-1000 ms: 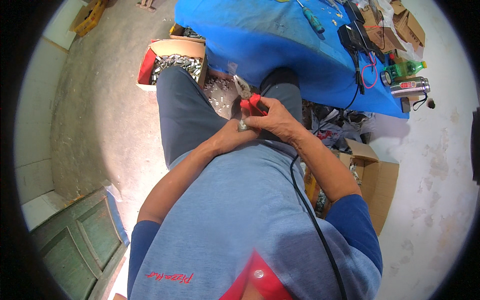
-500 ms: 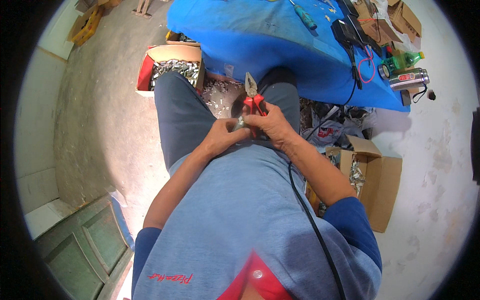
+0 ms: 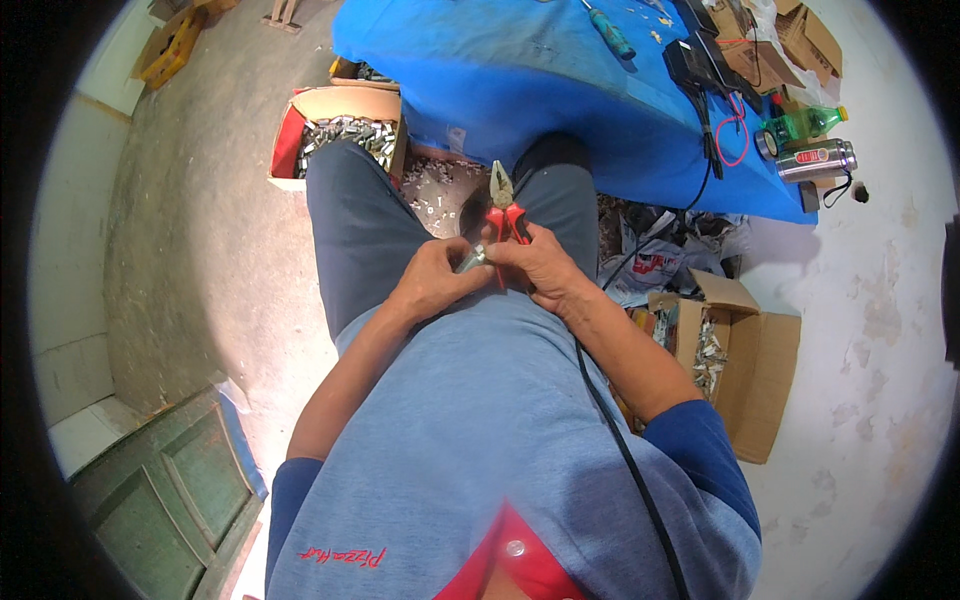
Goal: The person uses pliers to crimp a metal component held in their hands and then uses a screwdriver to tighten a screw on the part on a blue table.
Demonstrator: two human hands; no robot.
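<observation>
The left hand's grip [image 3: 432, 280] pinches a small grey piece [image 3: 471, 260]; the right hand's grip [image 3: 535, 266] holds red-handled pliers [image 3: 502, 196]. 1 screwdriver [image 3: 610, 35] lies on the blue-covered counter [image 3: 540, 95], beside 1 box [image 3: 350, 101] of metal parts [image 3: 352, 134].

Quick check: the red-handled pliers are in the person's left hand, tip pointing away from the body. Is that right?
Not quite: the head view shows the right hand holding the red-handled pliers; the left hand holds a small metal piece. The tip does point away from the body.
</observation>
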